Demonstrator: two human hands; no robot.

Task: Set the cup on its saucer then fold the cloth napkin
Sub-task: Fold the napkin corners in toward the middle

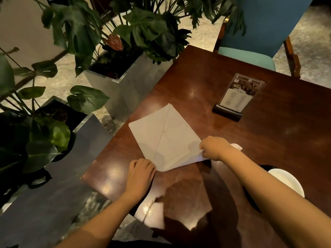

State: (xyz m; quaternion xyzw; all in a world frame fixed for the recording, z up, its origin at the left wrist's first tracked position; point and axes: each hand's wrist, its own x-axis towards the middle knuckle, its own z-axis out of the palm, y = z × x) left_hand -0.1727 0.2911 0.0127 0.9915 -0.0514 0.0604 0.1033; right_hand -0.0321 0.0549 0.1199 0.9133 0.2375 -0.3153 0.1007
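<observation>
A white cloth napkin (166, 136) lies flat on the dark wooden table (268, 140), folded over with a diagonal crease running through it. My left hand (140, 173) rests at its near corner, fingers curled against the edge. My right hand (215, 148) pinches the napkin's right corner, and a bit of cloth sticks out behind the knuckles. A white round piece of crockery (288, 181), the cup or the saucer, shows at the right behind my right forearm, mostly hidden.
An acrylic menu stand (236, 97) on a black base stands at the back right of the table. A teal chair (254, 42) sits beyond the far edge. Grey planters (125, 86) with large-leaved plants line the table's left side.
</observation>
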